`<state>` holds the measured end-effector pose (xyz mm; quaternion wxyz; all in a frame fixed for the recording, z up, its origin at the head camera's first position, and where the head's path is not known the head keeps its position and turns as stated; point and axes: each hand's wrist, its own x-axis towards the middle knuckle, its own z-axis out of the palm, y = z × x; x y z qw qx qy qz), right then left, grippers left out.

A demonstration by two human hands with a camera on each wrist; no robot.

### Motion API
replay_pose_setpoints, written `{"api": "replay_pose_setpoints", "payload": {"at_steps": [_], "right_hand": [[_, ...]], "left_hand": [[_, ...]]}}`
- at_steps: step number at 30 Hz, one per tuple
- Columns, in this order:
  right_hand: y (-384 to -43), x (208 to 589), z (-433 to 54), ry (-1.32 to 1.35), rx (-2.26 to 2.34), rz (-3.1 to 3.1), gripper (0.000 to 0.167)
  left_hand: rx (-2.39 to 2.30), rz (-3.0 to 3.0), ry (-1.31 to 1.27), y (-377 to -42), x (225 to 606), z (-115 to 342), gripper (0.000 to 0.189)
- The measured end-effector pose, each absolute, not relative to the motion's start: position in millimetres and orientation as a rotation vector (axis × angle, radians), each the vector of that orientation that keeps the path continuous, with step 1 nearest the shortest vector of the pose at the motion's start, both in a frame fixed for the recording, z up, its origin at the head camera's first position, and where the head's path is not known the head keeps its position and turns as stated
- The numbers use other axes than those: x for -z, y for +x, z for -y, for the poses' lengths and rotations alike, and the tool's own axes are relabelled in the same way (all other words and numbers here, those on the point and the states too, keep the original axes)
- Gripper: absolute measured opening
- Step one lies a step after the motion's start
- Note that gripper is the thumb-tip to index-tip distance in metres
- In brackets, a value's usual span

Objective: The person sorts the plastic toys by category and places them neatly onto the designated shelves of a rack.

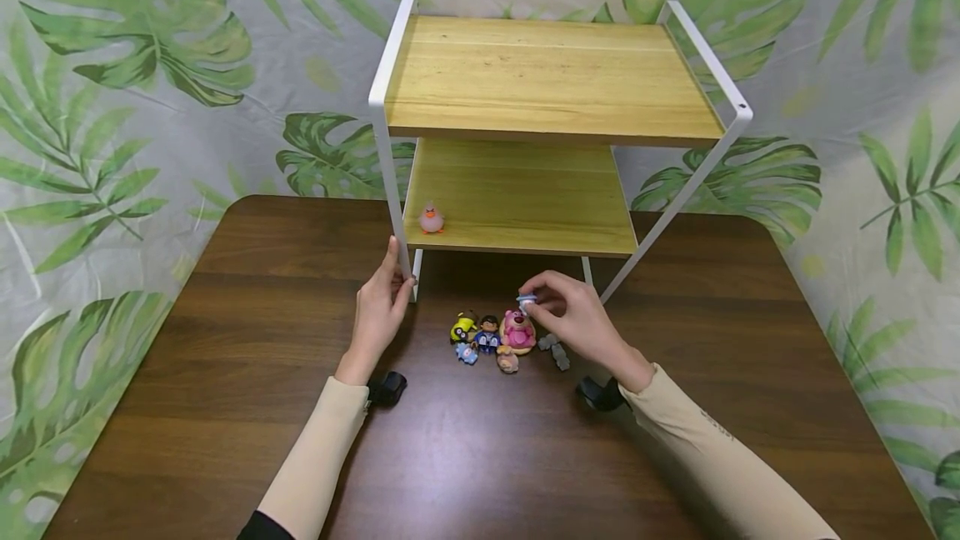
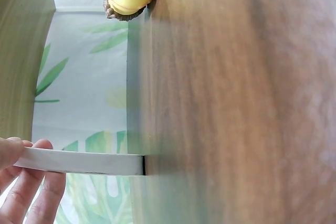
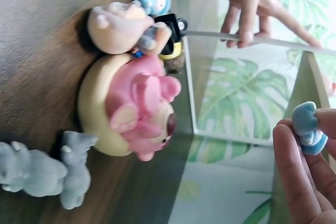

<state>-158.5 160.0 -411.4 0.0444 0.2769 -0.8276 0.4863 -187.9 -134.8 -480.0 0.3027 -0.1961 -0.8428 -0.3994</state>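
My right hand (image 1: 581,319) pinches a small blue-and-white figurine (image 3: 308,128) between thumb and fingertips, raised above the toys at the shelf's front. On the left, my other hand (image 1: 381,307) holds the white front leg (image 2: 84,161) of the shelf, thumb on one side and fingers on the other. Below the right hand sits a pink bear figure (image 3: 142,100) with a cream ring-shaped base. Beside it are a dark-haired figure in blue (image 1: 487,335), a yellow-and-black figure (image 1: 463,327), a small blue figure (image 1: 467,353), a beige figure (image 1: 507,359) and grey figures (image 3: 37,169).
The shelf has a wooden top board (image 1: 547,77) and a lower board (image 1: 525,198) in a white frame. A pink duck figure (image 1: 431,219) stands at the lower board's left front corner. Everything rests on a dark brown wooden table (image 1: 465,473) before a leaf-patterned backdrop (image 1: 112,65).
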Motion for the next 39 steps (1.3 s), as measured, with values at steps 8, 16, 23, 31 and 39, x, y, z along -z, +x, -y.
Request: {"api": "replay_pose_setpoints", "payload": {"at_steps": [8, 16, 23, 31, 39], "right_hand": [[-159, 402, -153, 0.890, -1.511, 2.497, 0.016], [-163, 392, -145, 0.923, -1.524, 2.457, 0.017], [-169, 383, -137, 0.932, -1.538, 2.414, 0.017], [-177, 374, -130, 0.913, -1.538, 2.384, 0.017], [-184, 368, -124, 0.930, -1.568, 2.329, 0.016]], "left_hand": [[1.075, 2.235, -0.510, -188, 479, 135, 0.106], [1.075, 2.239, -0.505, -187, 479, 134, 0.107], [1.067, 2.240, -0.506, -187, 478, 133, 0.108], [1.072, 2.238, -0.505, -188, 478, 134, 0.108], [1.080, 2.222, -0.502, -187, 478, 133, 0.107]]}}
